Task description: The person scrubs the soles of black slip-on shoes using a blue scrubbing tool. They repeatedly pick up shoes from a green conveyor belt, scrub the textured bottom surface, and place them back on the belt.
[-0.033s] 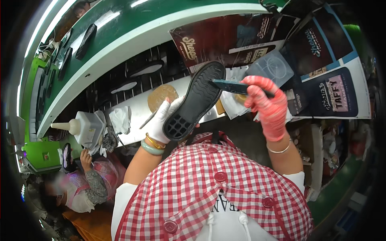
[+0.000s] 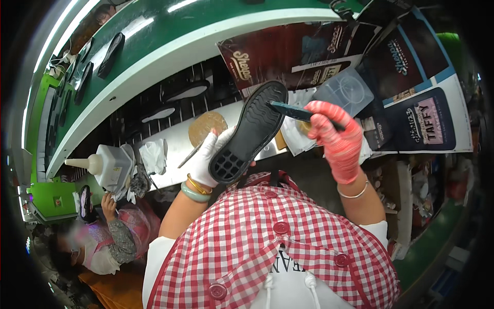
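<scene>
A green worktop (image 2: 170,31) with a white edge curves across the far side, dark shoe parts (image 2: 110,54) lying at its left end. On the right stand a maroon box (image 2: 267,56) and a navy-and-white box (image 2: 381,116). A narrower pale worktop (image 2: 175,175) runs below, and at the near left a co-worker's hand (image 2: 109,207) is raised close to a white squeeze bottle (image 2: 114,167).

In the middle, clear of the pale worktop, the black shoe sole (image 2: 252,126) is held up at a tilt, tread towards the camera, toe end far and heel end near. The left hand (image 2: 208,154), in a white glove, has its grip closed around the heel end from the left. The right hand (image 2: 337,139), in a red striped glove, holds a flat blue-green tool (image 2: 292,111) in a narrow grip.

Very little has changed: the right hand has shifted slightly left and nearer, and the sole has dipped a touch. The tool's tip stays over the tread near its right edge, so the work appears to continue on one small spot; whether the tip presses on the rubber is hard to tell.

A round amber disc (image 2: 207,127) lies just left of the sole.
</scene>
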{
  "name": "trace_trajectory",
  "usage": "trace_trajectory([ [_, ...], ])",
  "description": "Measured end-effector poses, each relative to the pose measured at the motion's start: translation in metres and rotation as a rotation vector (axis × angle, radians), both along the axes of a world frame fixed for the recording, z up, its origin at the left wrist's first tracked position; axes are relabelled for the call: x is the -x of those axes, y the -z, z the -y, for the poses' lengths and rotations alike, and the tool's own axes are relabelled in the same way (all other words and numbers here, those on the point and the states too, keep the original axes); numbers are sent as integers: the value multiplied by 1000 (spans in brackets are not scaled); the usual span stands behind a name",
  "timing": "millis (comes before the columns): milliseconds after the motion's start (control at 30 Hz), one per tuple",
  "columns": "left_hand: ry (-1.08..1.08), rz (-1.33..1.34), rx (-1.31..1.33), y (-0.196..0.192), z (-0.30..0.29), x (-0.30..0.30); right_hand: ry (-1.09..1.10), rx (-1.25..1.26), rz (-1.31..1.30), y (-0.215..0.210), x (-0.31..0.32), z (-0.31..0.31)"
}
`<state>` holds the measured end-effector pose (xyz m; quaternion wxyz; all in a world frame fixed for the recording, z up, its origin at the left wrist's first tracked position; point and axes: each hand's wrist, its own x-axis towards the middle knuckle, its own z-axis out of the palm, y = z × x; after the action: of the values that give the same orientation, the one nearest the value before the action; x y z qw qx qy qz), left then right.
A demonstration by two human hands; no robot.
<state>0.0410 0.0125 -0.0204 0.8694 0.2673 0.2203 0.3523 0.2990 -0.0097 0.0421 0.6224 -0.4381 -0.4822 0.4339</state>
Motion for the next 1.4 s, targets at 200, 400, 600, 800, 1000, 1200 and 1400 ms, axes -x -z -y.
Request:
trace_trajectory([
  [200,-5,178,32,-7,10,-3,81,-543,700,14,23,-5],
  [400,-52,138,-15,6,5,6,-168,-229,326,20,50,23],
  [600,-316,-33,-162,-8,6,8,154,-471,70,-16,33,12],
  [800,-702,-334,-915,-10,10,29,497,-370,-174,-25,45,13],
  [1000,-933,-749,-1319,-10,-11,62,462,-266,-235,-20,60,3],
  [1200,-818,-629,-1195,-19,-46,93,442,-216,-311,-13,68,-4],
  [1400,-1032,-794,-1723,-31,-54,118,418,-190,-311,-15,81,-6],
])
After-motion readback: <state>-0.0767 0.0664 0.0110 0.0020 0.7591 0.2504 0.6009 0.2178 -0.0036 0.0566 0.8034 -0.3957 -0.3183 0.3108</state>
